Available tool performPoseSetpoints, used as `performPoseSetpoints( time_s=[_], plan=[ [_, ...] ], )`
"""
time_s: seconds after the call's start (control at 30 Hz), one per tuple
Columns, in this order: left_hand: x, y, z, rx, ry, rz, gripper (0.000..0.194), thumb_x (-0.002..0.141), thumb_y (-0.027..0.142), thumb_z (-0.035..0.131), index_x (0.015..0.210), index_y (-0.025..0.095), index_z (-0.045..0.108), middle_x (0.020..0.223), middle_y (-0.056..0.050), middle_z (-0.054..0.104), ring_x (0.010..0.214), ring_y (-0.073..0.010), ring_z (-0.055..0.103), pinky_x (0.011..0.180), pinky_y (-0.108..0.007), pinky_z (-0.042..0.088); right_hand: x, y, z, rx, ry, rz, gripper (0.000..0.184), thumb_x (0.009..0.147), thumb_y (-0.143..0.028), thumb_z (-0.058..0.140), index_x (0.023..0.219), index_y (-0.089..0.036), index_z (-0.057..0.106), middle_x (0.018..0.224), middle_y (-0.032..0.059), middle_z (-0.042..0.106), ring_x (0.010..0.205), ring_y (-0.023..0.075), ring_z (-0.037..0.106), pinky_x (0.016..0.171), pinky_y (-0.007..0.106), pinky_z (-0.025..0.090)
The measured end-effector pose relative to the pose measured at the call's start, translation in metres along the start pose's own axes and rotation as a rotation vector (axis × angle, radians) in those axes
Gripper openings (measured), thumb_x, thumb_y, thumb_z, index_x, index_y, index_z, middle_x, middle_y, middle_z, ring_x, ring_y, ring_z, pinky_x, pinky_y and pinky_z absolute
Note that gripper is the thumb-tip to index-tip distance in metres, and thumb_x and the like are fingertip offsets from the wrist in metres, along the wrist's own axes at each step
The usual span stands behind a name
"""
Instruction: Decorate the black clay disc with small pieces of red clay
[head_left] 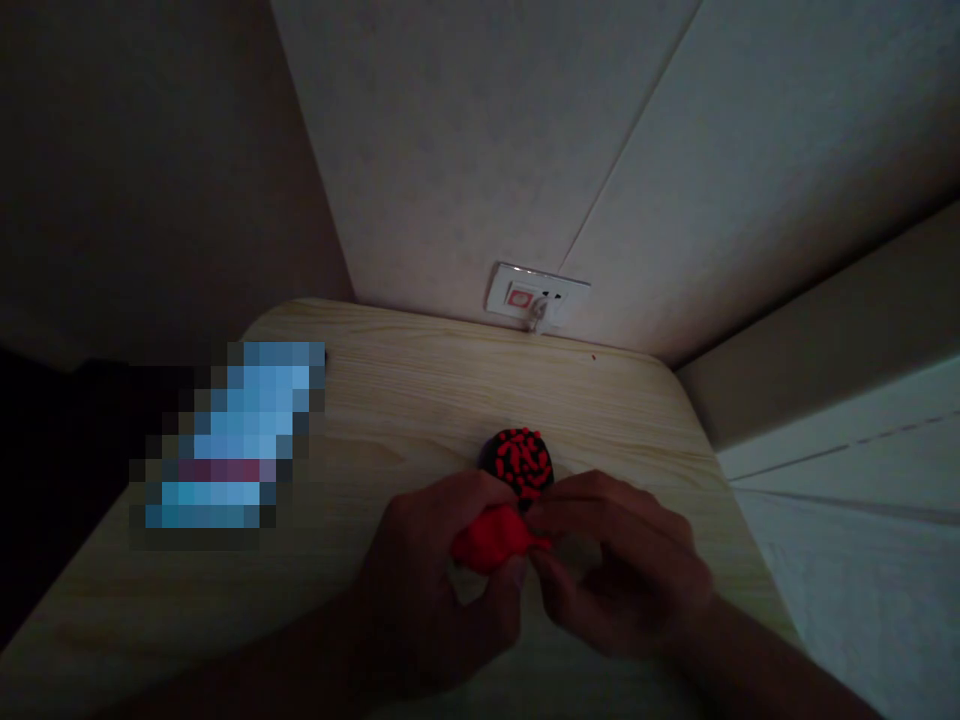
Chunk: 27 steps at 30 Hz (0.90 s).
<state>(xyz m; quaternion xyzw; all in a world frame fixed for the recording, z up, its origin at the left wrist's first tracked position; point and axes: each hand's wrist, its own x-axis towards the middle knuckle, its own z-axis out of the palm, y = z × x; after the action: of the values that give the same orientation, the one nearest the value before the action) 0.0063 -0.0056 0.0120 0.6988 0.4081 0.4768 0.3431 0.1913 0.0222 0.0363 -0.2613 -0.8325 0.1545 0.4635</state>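
My left hand [450, 570] is closed around a soft, bright red lump that looks like modelling clay [491, 540], held between thumb and fingers. My right hand [622, 560] pinches a small drawn-out bit at the lump's right end, thumb and fingertips together. Just beyond my fingers, a round black piece [519, 460] stands on the table, its top dotted with many short red bits. My fingers partly cover its near edge.
The pale wood-grain table [405, 400] has rounded far corners against the wall. A blurred-out lit screen [247, 430] lies at the left. A wall socket [536, 295] with something plugged in sits behind the far edge. One tiny red crumb [593, 357] lies near that edge.
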Motion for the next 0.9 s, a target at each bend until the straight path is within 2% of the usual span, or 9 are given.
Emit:
performPoseSetpoints(
  time_s=[0.1, 0.2, 0.37, 0.53, 0.63, 0.73, 0.83, 0.9],
  plan=[
    [0.001, 0.0, 0.001, 0.01, 0.006, -0.018, 0.013, 0.076, 0.016, 0.063, 0.089, 0.019, 0.063, 0.074, 0.002, 0.065, 0.062, -0.0113, 0.059, 0.06, -0.022, 0.046, 0.003, -0.001, -0.003, -0.029, -0.024, -0.045, 0.021, 0.078, -0.007, 0.07, 0.097, -0.014, 0.073, 0.076, 0.0073, 0.077, 0.066, 0.0162, 0.074, 0.06, 0.024, 0.063],
    [0.001, 0.0, 0.001, 0.005, 0.009, -0.025, 0.014, 0.076, 0.015, 0.063, 0.089, 0.019, 0.064, 0.074, 0.002, 0.065, 0.062, -0.0113, 0.059, 0.06, -0.022, 0.046, 0.003, -0.001, -0.003, -0.034, -0.018, -0.027, 0.019, 0.079, -0.007, 0.07, 0.096, -0.015, 0.072, 0.074, 0.0062, 0.077, 0.063, 0.0149, 0.074, 0.057, 0.022, 0.062],
    [0.001, 0.002, 0.001, 0.008, -0.005, -0.044, 0.011, 0.076, 0.013, 0.061, 0.084, 0.019, 0.063, 0.071, 0.003, 0.064, 0.06, -0.0111, 0.058, 0.059, -0.022, 0.046, 0.0, -0.002, -0.002, -0.05, -0.005, -0.031, 0.021, 0.079, -0.006, 0.068, 0.096, -0.018, 0.07, 0.074, 0.0047, 0.077, 0.062, 0.0155, 0.073, 0.056, 0.024, 0.062],
    [0.001, 0.003, 0.001, 0.013, -0.011, -0.039, 0.01, 0.075, 0.013, 0.061, 0.082, 0.019, 0.062, 0.07, 0.003, 0.063, 0.058, -0.0115, 0.057, 0.057, -0.023, 0.045, 0.001, -0.002, -0.001, -0.045, -0.022, 0.007, 0.018, 0.077, -0.005, 0.065, 0.091, -0.017, 0.068, 0.069, 0.0046, 0.072, 0.057, 0.015, 0.069, 0.05, 0.024, 0.058],
    [0.002, 0.002, 0.0, -0.005, -0.011, -0.056, 0.009, 0.076, 0.014, 0.062, 0.083, 0.02, 0.062, 0.07, 0.003, 0.063, 0.059, -0.0115, 0.057, 0.058, -0.023, 0.045, 0.0, -0.005, 0.0, -0.051, -0.022, -0.036, 0.019, 0.076, -0.004, 0.064, 0.09, -0.017, 0.066, 0.068, 0.0044, 0.071, 0.057, 0.0153, 0.069, 0.05, 0.023, 0.057],
    [0.003, 0.001, -0.002, -0.03, -0.009, -0.111, 0.007, 0.079, 0.015, 0.061, 0.084, 0.02, 0.062, 0.07, 0.004, 0.063, 0.06, -0.012, 0.057, 0.059, -0.023, 0.046, -0.004, -0.012, -0.002, -0.049, -0.037, -0.077, 0.018, 0.078, -0.007, 0.062, 0.09, -0.019, 0.064, 0.064, 0.0018, 0.07, 0.055, 0.0161, 0.069, 0.05, 0.026, 0.058],
    [0.005, 0.0, -0.004, -0.066, 0.017, -0.154, 0.005, 0.083, 0.017, 0.061, 0.087, 0.02, 0.062, 0.072, 0.004, 0.065, 0.062, -0.0122, 0.058, 0.06, -0.023, 0.047, -0.006, -0.018, -0.008, -0.01, -0.112, -0.058, 0.019, 0.078, -0.007, 0.062, 0.091, -0.02, 0.062, 0.064, 0.0014, 0.071, 0.054, 0.0165, 0.07, 0.054, 0.028, 0.062],
    [0.006, 0.0, -0.004, -0.082, 0.014, -0.154, 0.005, 0.084, 0.018, 0.061, 0.089, 0.02, 0.062, 0.073, 0.004, 0.066, 0.063, -0.0122, 0.058, 0.061, -0.023, 0.048, -0.004, -0.017, -0.013, 0.013, -0.08, -0.054, 0.022, 0.078, -0.006, 0.062, 0.095, -0.021, 0.063, 0.064, 0.0012, 0.071, 0.054, 0.0169, 0.071, 0.054, 0.028, 0.063]
  ],
)
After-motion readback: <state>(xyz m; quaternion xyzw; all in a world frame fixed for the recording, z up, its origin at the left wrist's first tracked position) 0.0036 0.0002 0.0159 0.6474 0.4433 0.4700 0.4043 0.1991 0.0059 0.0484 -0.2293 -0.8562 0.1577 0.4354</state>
